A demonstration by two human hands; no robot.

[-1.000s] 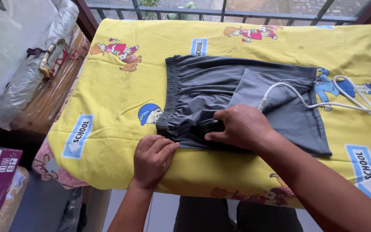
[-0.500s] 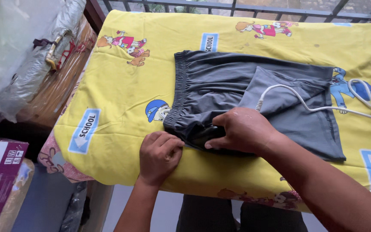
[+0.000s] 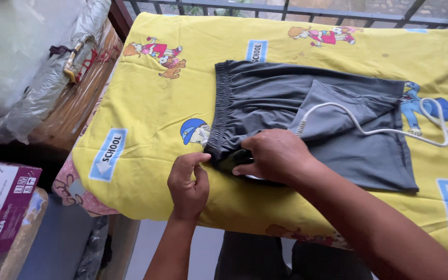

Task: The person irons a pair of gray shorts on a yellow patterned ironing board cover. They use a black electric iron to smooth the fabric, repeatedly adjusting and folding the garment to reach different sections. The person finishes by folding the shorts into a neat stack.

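A pair of dark grey shorts [image 3: 307,116] lies flat on the counter [image 3: 146,93], which is covered by a yellow cartoon-print sheet; the elastic waistband is to the left and the legs run to the right. The work in hand looks like straightening the near left corner of the waistband, and it would go best with the cloth drawn taut and level along the sheet, the pull kept gentle so the gathered elastic does not bunch. The left hand [image 3: 187,181] sits at the near edge, its fingers [image 3: 199,158] curled narrow and pinching the waistband corner. The right hand [image 3: 276,155] presses palm-down on the shorts just beside it, fingers close together and flat; whether they grip a fold underneath cannot be told. A white cord [image 3: 369,129] trails across the far right leg, so it should stay clear of the pull.
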